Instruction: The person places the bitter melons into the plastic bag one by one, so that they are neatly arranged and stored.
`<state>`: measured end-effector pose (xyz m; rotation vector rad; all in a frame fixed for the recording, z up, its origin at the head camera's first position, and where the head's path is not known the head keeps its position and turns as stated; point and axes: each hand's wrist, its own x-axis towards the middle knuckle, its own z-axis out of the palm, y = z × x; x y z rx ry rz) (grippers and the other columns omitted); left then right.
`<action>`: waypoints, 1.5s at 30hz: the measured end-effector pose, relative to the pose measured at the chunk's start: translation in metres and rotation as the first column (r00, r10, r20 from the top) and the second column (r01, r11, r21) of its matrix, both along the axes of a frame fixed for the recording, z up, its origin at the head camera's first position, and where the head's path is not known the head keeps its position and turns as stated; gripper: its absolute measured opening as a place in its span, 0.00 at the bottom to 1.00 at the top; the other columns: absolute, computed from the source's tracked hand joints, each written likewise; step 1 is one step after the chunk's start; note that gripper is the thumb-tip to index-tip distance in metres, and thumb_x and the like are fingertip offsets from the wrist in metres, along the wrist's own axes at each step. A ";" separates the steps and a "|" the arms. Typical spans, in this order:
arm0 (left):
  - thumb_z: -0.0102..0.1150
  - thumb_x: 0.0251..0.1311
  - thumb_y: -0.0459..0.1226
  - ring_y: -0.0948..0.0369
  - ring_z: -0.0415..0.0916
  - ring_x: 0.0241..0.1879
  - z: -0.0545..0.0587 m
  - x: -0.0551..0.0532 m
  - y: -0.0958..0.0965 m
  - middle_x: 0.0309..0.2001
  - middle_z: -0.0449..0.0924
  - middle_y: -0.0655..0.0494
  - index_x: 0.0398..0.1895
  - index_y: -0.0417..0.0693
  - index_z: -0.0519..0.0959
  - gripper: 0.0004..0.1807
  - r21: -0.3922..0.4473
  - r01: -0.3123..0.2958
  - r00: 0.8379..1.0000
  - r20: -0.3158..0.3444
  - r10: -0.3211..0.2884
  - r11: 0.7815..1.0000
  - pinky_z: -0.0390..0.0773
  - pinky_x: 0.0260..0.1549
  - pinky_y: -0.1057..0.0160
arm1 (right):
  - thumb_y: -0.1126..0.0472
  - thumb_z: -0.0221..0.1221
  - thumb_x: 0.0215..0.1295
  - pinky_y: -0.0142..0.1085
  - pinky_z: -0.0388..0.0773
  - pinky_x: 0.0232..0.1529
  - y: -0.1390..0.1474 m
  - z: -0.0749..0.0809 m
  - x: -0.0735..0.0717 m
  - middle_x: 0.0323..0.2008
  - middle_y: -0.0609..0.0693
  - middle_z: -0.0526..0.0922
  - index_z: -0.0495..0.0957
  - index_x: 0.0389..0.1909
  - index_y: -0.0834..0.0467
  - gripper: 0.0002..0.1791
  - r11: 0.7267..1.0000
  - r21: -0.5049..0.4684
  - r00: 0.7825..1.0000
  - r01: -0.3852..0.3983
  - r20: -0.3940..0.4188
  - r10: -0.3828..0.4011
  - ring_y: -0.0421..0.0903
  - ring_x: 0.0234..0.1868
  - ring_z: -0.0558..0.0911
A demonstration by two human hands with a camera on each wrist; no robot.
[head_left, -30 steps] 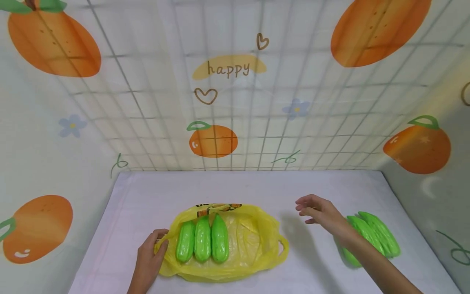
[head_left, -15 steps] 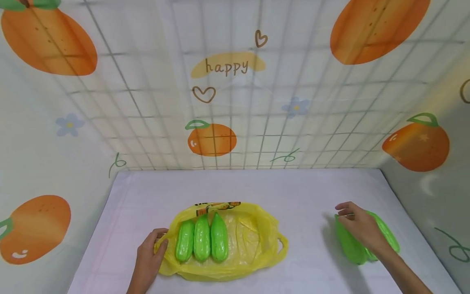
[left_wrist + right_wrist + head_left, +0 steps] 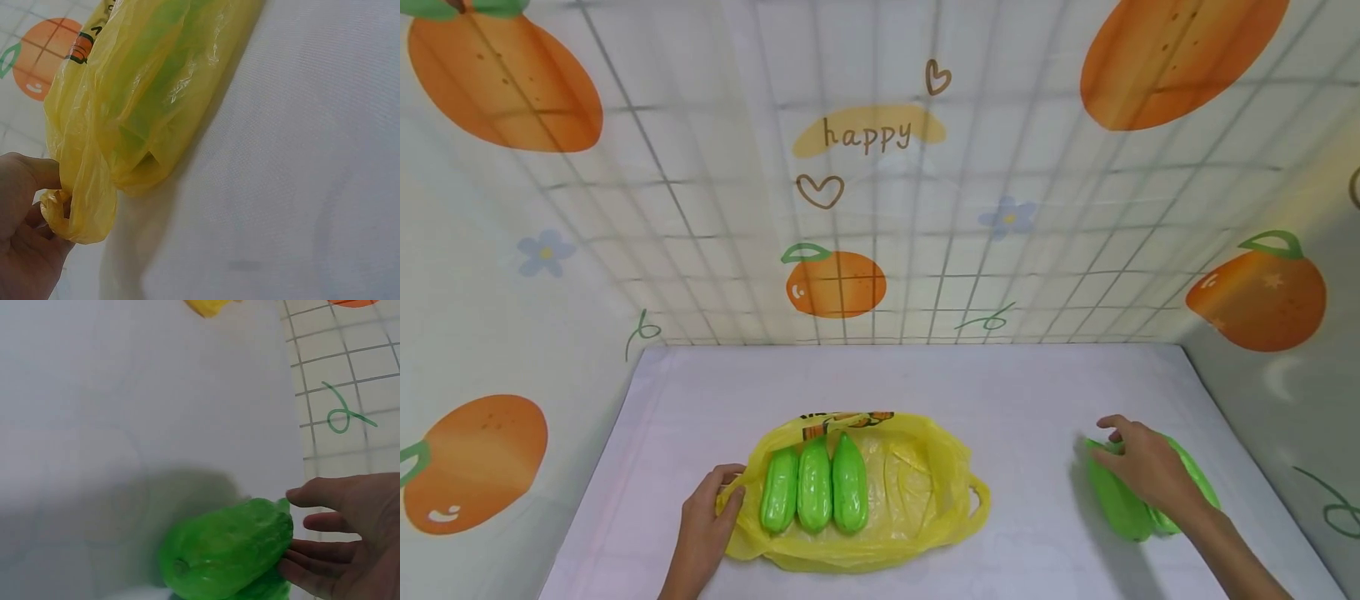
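Observation:
My left hand [image 3: 706,507] grips the left handle of a yellow plastic bag [image 3: 917,546]. In the left wrist view the left thumb and fingers pinch the bag's gathered handle [image 3: 90,212]. Inside the bag lie three glossy green cucumber-shaped vegetables [image 3: 815,487], side by side in its left half. My right hand [image 3: 1150,467] is over more such vegetables [image 3: 1120,504] at the right of the table. In the right wrist view the thumb and fingers are spread at the narrow end of one plump green vegetable [image 3: 219,553]; the hand partly hides the others.
The white table [image 3: 1030,383] has a patterned cloth wall [image 3: 917,275] at its back and more walls at both sides. The bag's right handle [image 3: 979,504] lies loose toward the table's middle.
My right hand has moved right, from beside the bag to the green vegetables, then only slightly since. My left hand and the bag have stayed in place.

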<state>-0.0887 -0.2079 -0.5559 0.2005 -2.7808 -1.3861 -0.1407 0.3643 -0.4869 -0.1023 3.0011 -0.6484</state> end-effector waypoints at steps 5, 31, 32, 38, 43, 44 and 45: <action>0.58 0.69 0.33 0.55 0.76 0.53 -0.001 0.000 -0.001 0.47 0.81 0.53 0.55 0.48 0.77 0.13 -0.002 0.001 1.000 -0.018 -0.001 1.000 0.74 0.56 0.47 | 0.60 0.67 0.61 0.46 0.78 0.30 0.000 0.001 -0.006 0.38 0.64 0.83 0.75 0.54 0.70 0.25 0.998 0.053 0.997 -0.044 0.070 0.041 0.58 0.36 0.81; 0.58 0.69 0.34 0.54 0.76 0.54 0.001 0.001 0.000 0.50 0.81 0.53 0.55 0.48 0.77 0.13 -0.013 0.004 1.000 -0.001 -0.004 1.000 0.74 0.56 0.47 | 0.65 0.66 0.61 0.53 0.80 0.36 -0.004 0.002 -0.009 0.37 0.64 0.84 0.78 0.45 0.74 0.18 0.987 0.073 0.982 -0.146 0.135 0.135 0.61 0.38 0.82; 0.58 0.69 0.34 0.54 0.76 0.54 0.001 0.001 -0.001 0.50 0.81 0.53 0.55 0.48 0.76 0.13 -0.015 0.004 1.000 0.000 -0.004 1.000 0.74 0.57 0.47 | 0.65 0.66 0.61 0.52 0.80 0.36 -0.004 0.002 -0.009 0.37 0.65 0.84 0.78 0.45 0.75 0.18 0.986 0.068 0.981 -0.151 0.135 0.141 0.61 0.39 0.82; 0.58 0.70 0.34 0.55 0.76 0.54 -0.001 0.000 -0.001 0.49 0.81 0.54 0.56 0.49 0.76 0.13 -0.018 0.003 1.000 0.006 -0.003 1.000 0.74 0.56 0.48 | 0.63 0.65 0.62 0.50 0.81 0.36 -0.002 0.004 -0.010 0.40 0.63 0.84 0.78 0.47 0.73 0.18 0.989 -0.023 0.975 -0.149 0.165 0.151 0.60 0.41 0.83; 0.58 0.70 0.34 0.55 0.76 0.54 -0.001 0.001 -0.001 0.49 0.81 0.54 0.56 0.50 0.76 0.13 -0.015 0.002 1.000 0.002 -0.002 1.000 0.74 0.56 0.48 | 0.59 0.65 0.65 0.51 0.82 0.39 0.002 0.002 -0.012 0.43 0.63 0.84 0.78 0.49 0.73 0.21 0.983 -0.118 0.966 -0.140 0.203 0.162 0.60 0.43 0.83; 0.58 0.69 0.34 0.55 0.76 0.54 0.000 0.001 -0.001 0.49 0.81 0.54 0.55 0.50 0.77 0.13 -0.014 0.002 1.000 0.000 -0.002 1.000 0.74 0.56 0.48 | 0.59 0.65 0.65 0.50 0.82 0.39 0.003 0.001 -0.012 0.43 0.63 0.84 0.78 0.49 0.73 0.21 0.983 -0.126 0.965 -0.137 0.207 0.161 0.60 0.44 0.82; 0.58 0.69 0.34 0.55 0.76 0.54 0.000 0.001 -0.001 0.48 0.81 0.54 0.55 0.50 0.77 0.13 -0.013 0.002 1.000 0.000 -0.002 1.000 0.74 0.56 0.48 | 0.58 0.64 0.66 0.49 0.82 0.38 0.004 0.000 -0.013 0.43 0.63 0.84 0.78 0.50 0.73 0.22 0.981 -0.133 0.964 -0.138 0.209 0.164 0.60 0.44 0.82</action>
